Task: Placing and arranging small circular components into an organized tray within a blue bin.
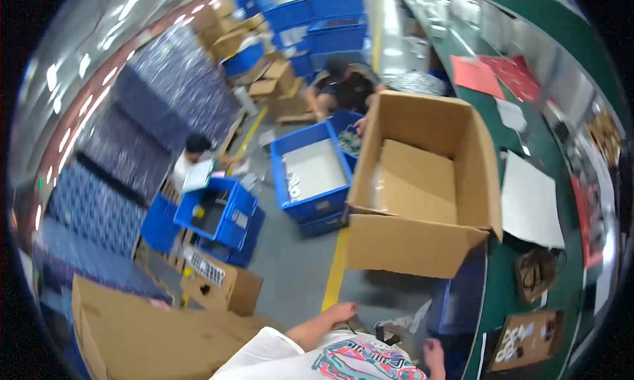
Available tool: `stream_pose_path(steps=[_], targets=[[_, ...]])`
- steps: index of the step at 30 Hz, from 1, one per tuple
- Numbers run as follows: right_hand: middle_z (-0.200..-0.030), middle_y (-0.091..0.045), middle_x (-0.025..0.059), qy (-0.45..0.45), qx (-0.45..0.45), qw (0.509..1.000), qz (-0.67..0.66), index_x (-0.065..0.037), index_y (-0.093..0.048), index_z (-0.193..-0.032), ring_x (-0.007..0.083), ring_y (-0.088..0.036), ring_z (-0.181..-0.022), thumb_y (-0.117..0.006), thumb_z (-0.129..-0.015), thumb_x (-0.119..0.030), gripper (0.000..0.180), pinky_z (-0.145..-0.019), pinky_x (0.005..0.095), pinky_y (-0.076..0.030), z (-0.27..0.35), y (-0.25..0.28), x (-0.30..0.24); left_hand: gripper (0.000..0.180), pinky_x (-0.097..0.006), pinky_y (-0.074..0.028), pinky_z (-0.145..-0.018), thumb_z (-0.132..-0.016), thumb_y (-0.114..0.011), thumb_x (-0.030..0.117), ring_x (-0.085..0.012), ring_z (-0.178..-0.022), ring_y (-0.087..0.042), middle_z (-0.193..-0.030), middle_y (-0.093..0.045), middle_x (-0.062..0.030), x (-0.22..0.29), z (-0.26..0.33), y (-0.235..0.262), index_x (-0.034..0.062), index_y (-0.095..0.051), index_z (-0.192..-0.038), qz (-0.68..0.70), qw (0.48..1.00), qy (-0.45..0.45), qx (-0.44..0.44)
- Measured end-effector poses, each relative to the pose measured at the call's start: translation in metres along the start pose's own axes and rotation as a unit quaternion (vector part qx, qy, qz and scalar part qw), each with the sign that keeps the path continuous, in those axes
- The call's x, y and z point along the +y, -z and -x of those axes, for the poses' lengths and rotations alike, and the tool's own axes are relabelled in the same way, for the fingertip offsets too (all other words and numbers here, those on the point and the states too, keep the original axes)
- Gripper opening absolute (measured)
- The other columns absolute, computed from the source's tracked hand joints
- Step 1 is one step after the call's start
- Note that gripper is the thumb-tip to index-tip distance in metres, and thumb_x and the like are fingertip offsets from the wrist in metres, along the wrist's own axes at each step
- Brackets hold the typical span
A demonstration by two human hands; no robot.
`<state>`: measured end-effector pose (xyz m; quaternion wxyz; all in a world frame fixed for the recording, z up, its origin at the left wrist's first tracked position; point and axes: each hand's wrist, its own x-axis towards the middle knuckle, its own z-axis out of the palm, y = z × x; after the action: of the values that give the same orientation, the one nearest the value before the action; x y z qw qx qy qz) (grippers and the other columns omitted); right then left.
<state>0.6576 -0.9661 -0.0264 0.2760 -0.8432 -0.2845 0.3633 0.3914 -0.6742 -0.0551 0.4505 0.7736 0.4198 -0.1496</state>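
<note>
My left hand [343, 311] is in front of my body at the lower middle, low over the floor. Its fingers look loosely curled, and nothing shows in them. My right hand [434, 353] hangs beside my right side, close to the green bench; it is small and soft in the picture, so its fingers cannot be read. Ahead of me is a large open cardboard box [422, 182], its near flap [409, 244] folded down toward me. Neither hand touches it. A flat cardboard piece lies inside the box.
Blue crates [310, 208] stand on the floor ahead, more [214, 215] to their left. Two people, one crouching [343, 89] and one at the left [191, 162], are by them. The green bench [492, 274] runs along my right. A large cardboard sheet [152, 334] is at lower left.
</note>
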Motion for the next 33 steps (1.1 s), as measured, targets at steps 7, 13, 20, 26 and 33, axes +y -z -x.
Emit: stream_pose_path(steps=[7, 13, 20, 26, 33], targets=[[-0.095, -0.062, 0.02, 0.11, -0.27, 0.917, 0.27, -0.006, -0.061, -0.099, 0.036, -0.058, -0.092, -0.051, -0.081, -0.036, 0.036, -0.08, 0.0444, -0.046, -0.061, -0.082, -0.117, 0.036, -0.039, -0.049, -0.077, -0.08, -0.054, 0.03, -0.0291, -0.087, -0.062, -0.094, -0.065, -0.0136, -0.138, 0.122, 0.028, 0.0093, -0.06, -0.109, 0.208, 0.945, 0.172, 0.186], [-0.096, -0.062, 0.0197, 0.243, -0.235, 0.923, 0.185, -0.004, -0.058, -0.106, 0.0328, -0.061, -0.089, -0.051, -0.082, -0.023, 0.032, -0.078, 0.0387, -0.048, -0.101, -0.186, -0.299, 0.034, -0.039, -0.047, -0.082, -0.076, -0.054, 0.03, -0.0302, -0.094, -0.06, -0.101, -0.063, -0.0155, -0.277, 0.175, -0.022, 0.0105, -0.064, -0.102, 0.177, 0.92, 0.312, 0.159], [-0.096, -0.064, 0.0169, 0.285, -0.338, 0.884, 0.154, -0.006, -0.056, -0.113, 0.0296, -0.062, -0.085, -0.052, -0.081, -0.023, 0.037, -0.074, 0.0359, -0.049, -0.159, -0.338, -0.369, 0.033, -0.035, -0.046, -0.083, -0.078, -0.057, 0.025, -0.0282, -0.096, -0.06, -0.101, -0.063, -0.0177, -0.25, 0.15, 0.023, 0.0047, -0.062, -0.104, 0.311, 0.902, 0.249, 0.166], [-0.101, -0.062, 0.0171, 0.25, -0.407, 0.847, 0.235, -0.007, -0.058, -0.11, 0.0322, -0.06, -0.091, -0.053, -0.076, -0.024, 0.039, -0.079, 0.0401, -0.048, -0.244, -0.417, -0.42, 0.032, -0.033, -0.046, -0.079, -0.083, -0.055, 0.025, -0.026, -0.093, -0.061, -0.099, -0.064, -0.0171, -0.249, 0.111, 0.131, 0.0064, -0.06, -0.109, 0.321, 0.901, 0.24, 0.165], [-0.104, -0.06, 0.0197, 0.147, -0.307, 0.934, 0.113, -0.008, -0.054, -0.114, 0.0341, -0.057, -0.097, -0.052, -0.079, -0.02, 0.038, -0.084, 0.0424, -0.046, -0.355, -0.449, -0.503, 0.026, -0.03, -0.047, -0.074, -0.084, -0.054, 0.019, -0.0204, -0.082, -0.06, -0.089, -0.064, -0.0128, -0.275, 0.041, 0.267, 0.0075, -0.06, -0.107, 0.361, 0.834, 0.266, 0.321]])
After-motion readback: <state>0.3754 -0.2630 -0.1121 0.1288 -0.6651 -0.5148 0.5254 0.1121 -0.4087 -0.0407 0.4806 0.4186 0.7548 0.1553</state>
